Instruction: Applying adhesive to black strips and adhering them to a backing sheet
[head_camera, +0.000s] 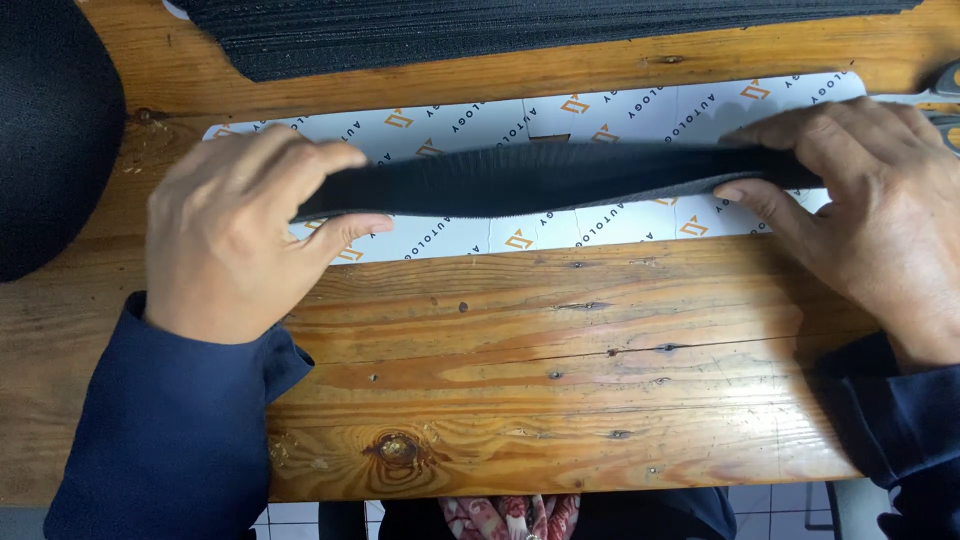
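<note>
Strap position: a black webbing strap (540, 178) is held just above the white printed sheet (640, 110), in the middle of the wooden worktop (520, 340).
Long axis: the strap runs left to right across the view, roughly parallel to the worktop's near edge, sagging a little toward the middle.
Left hand (235, 235): it pinches the strap's left end, thumb underneath and fingers curled over the top.
Right hand (860, 200): it pinches the right end the same way, thumb below and fingers laid flat along the top edge.
Nearer hand: neither; each hand holds one end, so the strap spans the gap between them, and its free middle lies equally far from both.
Sheet under strap: the white sheet lies flat, its long side in line with the strap, and sticks out past it on the far and near sides.
Behind: a stack of black strips (520, 30) lies along the far edge, well apart from the hands.
Left edge: a dark round shape (50, 130), perhaps a roll of the same material, is only partly in view.
Counts: two hands, one strap held, one white sheet, one stack, one dark round shape.
</note>
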